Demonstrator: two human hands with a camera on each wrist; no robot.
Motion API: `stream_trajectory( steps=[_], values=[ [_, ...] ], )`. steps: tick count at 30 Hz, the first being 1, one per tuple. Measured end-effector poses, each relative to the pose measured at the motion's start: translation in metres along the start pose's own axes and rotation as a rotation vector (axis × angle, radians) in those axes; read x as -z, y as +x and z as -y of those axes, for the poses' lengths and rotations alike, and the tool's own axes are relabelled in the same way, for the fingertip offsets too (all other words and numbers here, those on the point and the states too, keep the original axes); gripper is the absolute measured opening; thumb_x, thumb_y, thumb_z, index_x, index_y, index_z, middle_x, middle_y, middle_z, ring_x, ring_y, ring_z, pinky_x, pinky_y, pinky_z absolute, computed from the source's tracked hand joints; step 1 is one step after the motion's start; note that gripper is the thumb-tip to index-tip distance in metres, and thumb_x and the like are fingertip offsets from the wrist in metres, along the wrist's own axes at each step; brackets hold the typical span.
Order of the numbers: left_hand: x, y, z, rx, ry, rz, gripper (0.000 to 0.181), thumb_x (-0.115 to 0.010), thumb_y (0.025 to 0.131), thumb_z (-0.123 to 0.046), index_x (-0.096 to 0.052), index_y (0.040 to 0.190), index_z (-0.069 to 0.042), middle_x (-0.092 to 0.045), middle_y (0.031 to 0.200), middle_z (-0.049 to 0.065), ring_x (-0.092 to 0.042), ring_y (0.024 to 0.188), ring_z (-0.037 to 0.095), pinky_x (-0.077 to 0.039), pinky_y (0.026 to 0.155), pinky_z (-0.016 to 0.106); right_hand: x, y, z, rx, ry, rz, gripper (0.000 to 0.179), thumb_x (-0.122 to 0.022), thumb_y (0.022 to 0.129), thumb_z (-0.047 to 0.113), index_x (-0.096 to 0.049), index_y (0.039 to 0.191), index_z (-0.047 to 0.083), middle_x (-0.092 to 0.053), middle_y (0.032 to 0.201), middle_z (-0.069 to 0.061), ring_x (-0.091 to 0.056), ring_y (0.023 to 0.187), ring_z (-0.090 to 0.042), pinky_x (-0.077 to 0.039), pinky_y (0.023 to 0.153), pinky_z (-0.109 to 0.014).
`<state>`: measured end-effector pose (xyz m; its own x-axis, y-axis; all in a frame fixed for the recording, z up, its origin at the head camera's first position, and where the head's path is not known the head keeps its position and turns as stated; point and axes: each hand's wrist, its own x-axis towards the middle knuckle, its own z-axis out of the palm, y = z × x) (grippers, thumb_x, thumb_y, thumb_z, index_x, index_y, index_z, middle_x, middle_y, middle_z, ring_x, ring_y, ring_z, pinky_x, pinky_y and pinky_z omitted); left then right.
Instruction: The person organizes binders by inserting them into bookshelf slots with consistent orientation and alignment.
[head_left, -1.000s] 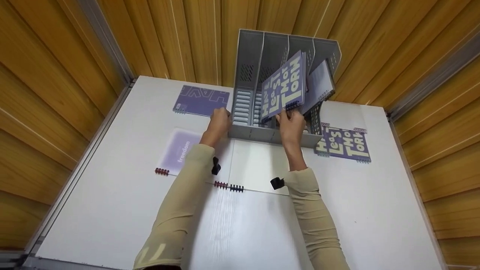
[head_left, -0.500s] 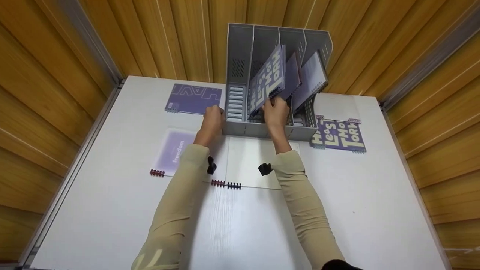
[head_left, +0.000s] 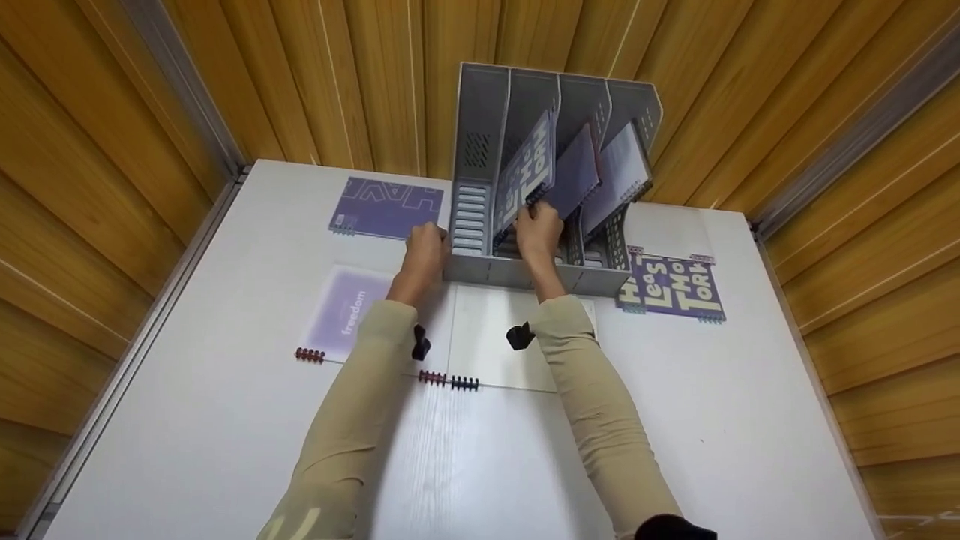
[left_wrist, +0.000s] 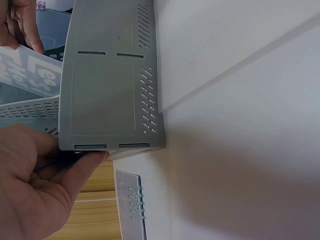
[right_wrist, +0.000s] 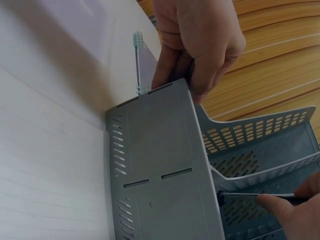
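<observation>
A grey file organizer (head_left: pixel 517 274) with side-by-side compartments stands at the back of the table. My left hand (head_left: pixel 425 251) grips its front left corner, thumb along the outside in the left wrist view, where the hand (left_wrist: pixel 35 185) fills the lower left. With my right hand (head_left: pixel 538 231) I pinch the spiral-bound edge of a purple notebook (head_left: pixel 527 169) with pale block lettering. This notebook leans upright in the second compartment from the left. To its right, a dark purple notebook (head_left: pixel 577 172) and a pale one (head_left: pixel 617 180) tilt in the other compartments.
Left of the organizer lie a purple notebook (head_left: pixel 386 208) and a lilac "freedom" notebook (head_left: pixel 341 307). White-paged notebooks (head_left: pixel 495 337) lie in front. A lettered notebook (head_left: pixel 675 286) lies at the right. Wooden panel walls (head_left: pixel 390 82) enclose the table.
My right hand has moved left and brought the lettered notebook down into the second compartment, uncovering the dark purple notebook. The left hand stays at the organizer's corner. The head view has shifted slightly.
</observation>
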<state>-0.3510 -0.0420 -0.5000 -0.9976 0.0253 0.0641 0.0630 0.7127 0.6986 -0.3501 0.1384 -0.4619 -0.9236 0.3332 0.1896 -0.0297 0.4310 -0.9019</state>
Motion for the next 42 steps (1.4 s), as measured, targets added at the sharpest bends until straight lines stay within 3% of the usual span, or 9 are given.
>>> stream_trajectory(
  steps=[7, 13, 18, 22, 27, 32, 38, 42],
  values=[
    [-0.007, -0.002, 0.000, -0.039, 0.009, -0.003, 0.032, -0.054, 0.098, -0.003, -0.065, 0.068, -0.004, -0.058, 0.072, 0.004, -0.047, 0.069, 0.019, -0.043, 0.062, 0.034, -0.009, 0.005, -0.015, -0.007, 0.019, -0.012, 0.022, -0.053, 0.102, 0.007, -0.068, 0.102, -0.009, -0.073, 0.100, -0.024, -0.073, 0.087, -0.034, -0.047, 0.063, -0.024],
    [-0.011, -0.005, 0.003, -0.053, 0.039, 0.006, 0.039, -0.052, 0.097, 0.000, -0.053, 0.059, -0.009, -0.055, 0.064, 0.003, -0.046, 0.063, 0.018, -0.040, 0.058, 0.032, -0.014, 0.006, -0.024, -0.062, 0.034, 0.011, 0.021, -0.051, 0.103, 0.007, -0.065, 0.101, -0.008, -0.071, 0.101, -0.025, -0.070, 0.085, -0.030, -0.044, 0.062, -0.024],
    [-0.010, -0.004, 0.002, -0.054, 0.036, -0.004, 0.034, -0.056, 0.098, -0.003, -0.062, 0.064, -0.005, -0.064, 0.073, 0.008, -0.048, 0.068, 0.019, -0.046, 0.063, 0.037, -0.013, 0.012, -0.023, -0.106, 0.110, 0.017, 0.024, -0.051, 0.104, 0.007, -0.065, 0.114, -0.010, -0.069, 0.110, -0.026, -0.067, 0.091, -0.028, -0.051, 0.073, -0.028],
    [-0.008, -0.001, 0.000, -0.040, 0.031, -0.010, 0.033, -0.057, 0.099, -0.003, -0.064, 0.066, -0.004, -0.068, 0.078, 0.013, -0.049, 0.070, 0.020, -0.049, 0.067, 0.040, -0.013, 0.019, -0.021, -0.125, 0.134, 0.024, 0.028, -0.049, 0.105, 0.008, -0.064, 0.121, -0.010, -0.068, 0.114, -0.026, -0.068, 0.098, -0.033, -0.053, 0.078, -0.032],
    [-0.006, 0.001, 0.000, -0.025, 0.028, -0.017, 0.033, -0.057, 0.099, -0.003, -0.066, 0.067, -0.003, -0.070, 0.079, 0.014, -0.051, 0.071, 0.021, -0.051, 0.069, 0.041, -0.014, 0.025, -0.021, -0.157, 0.137, 0.033, 0.028, -0.049, 0.105, 0.008, -0.065, 0.121, -0.009, -0.069, 0.114, -0.025, -0.068, 0.102, -0.036, -0.052, 0.077, -0.031],
    [-0.006, 0.002, 0.000, -0.018, 0.026, 0.009, 0.029, -0.055, 0.099, -0.004, -0.072, 0.076, 0.001, -0.071, 0.085, 0.015, -0.052, 0.073, 0.020, -0.051, 0.070, 0.039, -0.014, 0.031, -0.021, -0.190, 0.114, 0.031, 0.027, -0.051, 0.105, 0.010, -0.067, 0.121, -0.006, -0.070, 0.114, -0.021, -0.069, 0.100, -0.030, -0.051, 0.076, -0.029],
    [-0.003, 0.001, 0.001, -0.011, 0.029, 0.019, 0.029, -0.055, 0.098, -0.003, -0.070, 0.074, 0.000, -0.065, 0.076, 0.010, -0.051, 0.069, 0.019, -0.046, 0.063, 0.034, -0.012, 0.035, -0.021, -0.182, 0.092, 0.061, 0.027, -0.053, 0.105, 0.013, -0.067, 0.113, -0.009, -0.069, 0.109, -0.026, -0.059, 0.078, -0.019, -0.044, 0.066, -0.024],
    [0.002, 0.001, 0.002, -0.027, 0.041, -0.007, 0.035, -0.055, 0.098, -0.002, -0.061, 0.064, -0.005, -0.057, 0.067, 0.004, -0.048, 0.064, 0.018, -0.041, 0.059, 0.031, -0.005, 0.030, -0.022, -0.174, 0.160, 0.134, 0.033, -0.053, 0.105, 0.012, -0.061, 0.128, -0.009, -0.065, 0.122, -0.028, -0.064, 0.094, -0.022, -0.050, 0.076, -0.024]
  ],
)
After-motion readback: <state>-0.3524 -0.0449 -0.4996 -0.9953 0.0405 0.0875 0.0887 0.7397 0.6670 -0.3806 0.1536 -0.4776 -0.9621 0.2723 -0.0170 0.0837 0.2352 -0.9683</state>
